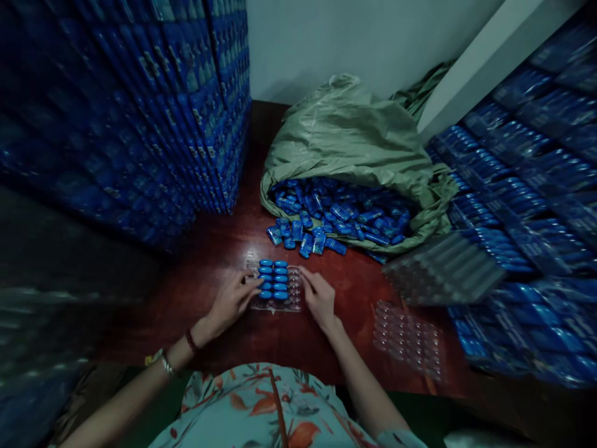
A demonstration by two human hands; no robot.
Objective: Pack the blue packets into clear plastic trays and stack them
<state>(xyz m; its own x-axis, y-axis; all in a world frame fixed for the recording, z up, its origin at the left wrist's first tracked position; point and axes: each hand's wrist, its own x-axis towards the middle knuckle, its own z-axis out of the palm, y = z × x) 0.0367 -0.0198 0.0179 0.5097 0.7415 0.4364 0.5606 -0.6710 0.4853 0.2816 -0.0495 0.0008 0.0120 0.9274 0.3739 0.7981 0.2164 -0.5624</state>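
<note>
A clear plastic tray [295, 303] with rows of moulded hollows lies on the table in front of me. Two columns of small, oblong blue packets [280, 279] fill its middle, while hollows at the right side are bare. At the left edge of the tray, my left hand [236, 291] has its fingers closed, with the thumb reaching over to the blue packets. My right hand [320, 300] pinches the tray's upper right edge. Loose blue packets [305, 243] lie just beyond the tray, in front of an open sack.
The large greenish woven sack [345, 137] spills blue packets onto the red-brown table [209, 333]. Tall stacks of filled blue packs [186, 106] rise at left, more packs [508, 218] at right. Stacked clear trays [443, 269] and a single tray [408, 339] lie right.
</note>
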